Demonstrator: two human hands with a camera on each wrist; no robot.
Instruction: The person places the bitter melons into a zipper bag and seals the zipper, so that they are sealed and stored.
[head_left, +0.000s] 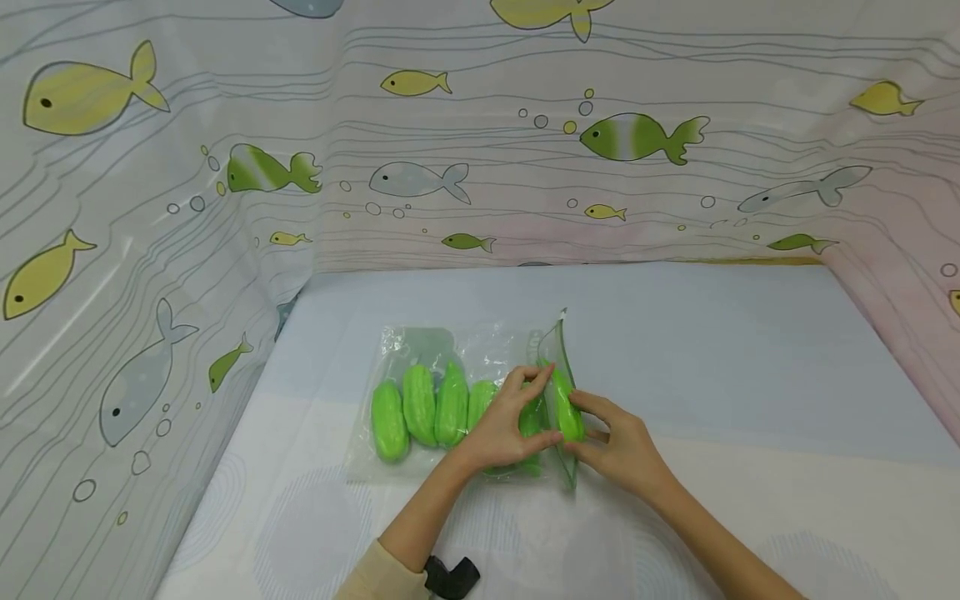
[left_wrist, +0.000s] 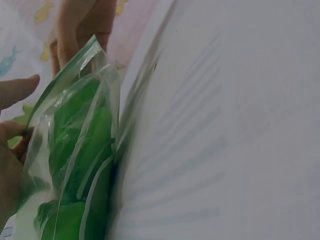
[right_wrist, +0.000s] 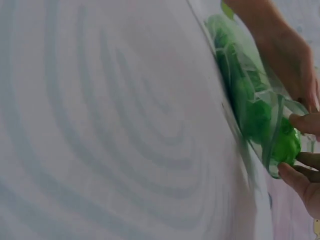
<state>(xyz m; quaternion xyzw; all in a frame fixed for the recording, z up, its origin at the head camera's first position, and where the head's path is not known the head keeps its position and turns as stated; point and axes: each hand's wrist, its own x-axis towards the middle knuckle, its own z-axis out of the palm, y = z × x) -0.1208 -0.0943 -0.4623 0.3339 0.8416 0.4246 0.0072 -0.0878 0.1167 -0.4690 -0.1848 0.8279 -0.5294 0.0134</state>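
Fish-print curtain (head_left: pixel 217 108) is hanging at left, running behind and round to the right. Pale tablecloth (head_left: pixel 712 350) is spreading under everything. Clear plastic bag (head_left: pixel 491 340) is lying flat mid-table, closed end facing left, mouth facing right. Inside, green vegetables (head_left: pixel 452 408) are lying side by side in a row, the rightmost ones partly hiding behind the hand. Below, a beige sleeve (head_left: pixel 386 575) is covering the left forearm; a small black object (head_left: pixel 453 577) is sitting right beside the cuff. Left hand (head_left: pixel 502 429) is reaching over the bag, thumb and fingers spreading apart, holding the mouth edge. Green-edged mouth (head_left: pixel 573 479) is standing upright off the cloth. Right at it, one more green vegetable (head_left: pixel 567 408) is standing roughly lengthwise along the opening. Right hand (head_left: pixel 618 442) is grasping it from the right, thumb below, fingers above, fingertips touching the vegetable.
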